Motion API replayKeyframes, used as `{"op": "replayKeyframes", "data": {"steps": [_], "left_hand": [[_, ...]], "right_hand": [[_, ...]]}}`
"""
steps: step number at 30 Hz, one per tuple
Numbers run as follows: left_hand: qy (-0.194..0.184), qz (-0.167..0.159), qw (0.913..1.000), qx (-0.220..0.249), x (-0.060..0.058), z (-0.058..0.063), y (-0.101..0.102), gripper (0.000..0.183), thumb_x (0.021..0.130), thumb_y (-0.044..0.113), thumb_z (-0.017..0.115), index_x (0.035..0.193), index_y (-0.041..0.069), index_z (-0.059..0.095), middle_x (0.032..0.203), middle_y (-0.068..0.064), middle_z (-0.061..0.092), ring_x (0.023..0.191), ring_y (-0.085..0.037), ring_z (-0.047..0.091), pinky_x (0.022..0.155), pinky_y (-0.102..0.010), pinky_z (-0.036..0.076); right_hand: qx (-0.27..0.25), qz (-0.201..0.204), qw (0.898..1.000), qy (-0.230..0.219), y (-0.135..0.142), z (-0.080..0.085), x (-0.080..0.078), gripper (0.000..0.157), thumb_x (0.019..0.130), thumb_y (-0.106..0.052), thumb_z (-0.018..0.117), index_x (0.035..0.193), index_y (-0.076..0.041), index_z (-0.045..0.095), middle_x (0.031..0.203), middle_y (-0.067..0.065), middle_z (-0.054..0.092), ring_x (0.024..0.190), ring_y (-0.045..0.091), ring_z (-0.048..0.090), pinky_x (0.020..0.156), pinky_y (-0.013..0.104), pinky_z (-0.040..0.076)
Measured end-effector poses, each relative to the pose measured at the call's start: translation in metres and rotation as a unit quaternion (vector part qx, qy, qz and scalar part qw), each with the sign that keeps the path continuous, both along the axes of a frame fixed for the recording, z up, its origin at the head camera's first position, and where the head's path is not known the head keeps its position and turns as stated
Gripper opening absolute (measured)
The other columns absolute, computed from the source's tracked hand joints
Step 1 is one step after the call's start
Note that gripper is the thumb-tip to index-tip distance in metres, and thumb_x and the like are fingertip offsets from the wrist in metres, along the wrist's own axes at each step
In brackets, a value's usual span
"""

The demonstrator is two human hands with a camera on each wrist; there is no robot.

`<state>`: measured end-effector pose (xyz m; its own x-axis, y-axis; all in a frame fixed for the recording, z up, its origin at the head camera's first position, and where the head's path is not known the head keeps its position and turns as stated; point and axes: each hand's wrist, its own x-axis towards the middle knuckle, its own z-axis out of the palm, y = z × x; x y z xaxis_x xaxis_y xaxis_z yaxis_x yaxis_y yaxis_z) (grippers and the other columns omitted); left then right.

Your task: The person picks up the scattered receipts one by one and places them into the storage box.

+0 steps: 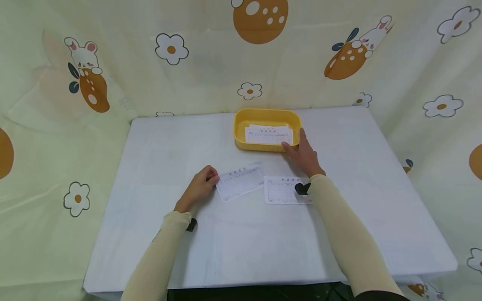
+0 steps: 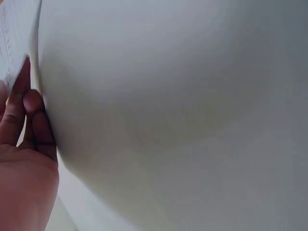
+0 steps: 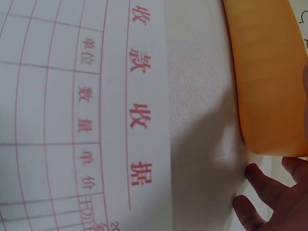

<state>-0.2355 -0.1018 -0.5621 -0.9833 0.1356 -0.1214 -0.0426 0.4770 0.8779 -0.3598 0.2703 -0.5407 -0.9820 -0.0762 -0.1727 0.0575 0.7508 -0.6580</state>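
Between thumb and fingers, my left hand (image 1: 198,187) pinches the left edge of a printed receipt slip (image 1: 241,182), which lies slanted over the table's middle. In the left wrist view, this slip's edge (image 2: 10,45) rises past the fingertips. A yellow plastic tray (image 1: 260,146) stands farther back, with several receipt slips (image 1: 269,136) inside. My right hand (image 1: 306,158) grips its near right corner, thumb at the front rim and fingers along the right side. Below that wrist lies another receipt slip (image 1: 280,195), partly covered by the sleeve; its red print fills the right wrist view.
A white cloth covers the table (image 1: 162,146), whose back edge meets a patterned curtain (image 1: 203,79). Black straps or devices (image 1: 302,188) sit at both wrists. The table's front edge (image 1: 241,284) runs beneath the forearms.
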Motion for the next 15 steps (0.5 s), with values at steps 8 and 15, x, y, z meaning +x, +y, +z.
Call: {"op": "replayKeyframes", "data": {"steps": [8,15], "left_hand": [[-0.033,0.052,0.9981,0.002,0.006,0.01,-0.022,0.007,0.113,0.011,0.056,0.119,0.007,0.055,0.08,-0.003,0.053,0.076,-0.018,0.049,0.069,-0.032,0.04],[-0.015,0.101,0.9942,0.034,0.002,0.022,-0.04,0.01,0.113,0.009,0.051,0.121,0.003,0.053,0.086,-0.009,0.06,0.079,-0.023,0.054,0.067,-0.031,0.04]], "right_hand": [[-0.003,0.003,1.0,0.007,0.005,0.0,0.001,0.114,0.098,-0.081,0.047,0.17,-0.02,-0.017,0.179,0.013,0.0,0.161,0.044,0.009,0.122,0.072,0.006],[-0.014,0.002,1.0,0.001,0.001,-0.001,0.001,0.114,0.098,-0.081,0.047,0.17,-0.02,-0.016,0.178,0.014,0.002,0.162,0.043,0.009,0.122,0.073,0.005]]}}
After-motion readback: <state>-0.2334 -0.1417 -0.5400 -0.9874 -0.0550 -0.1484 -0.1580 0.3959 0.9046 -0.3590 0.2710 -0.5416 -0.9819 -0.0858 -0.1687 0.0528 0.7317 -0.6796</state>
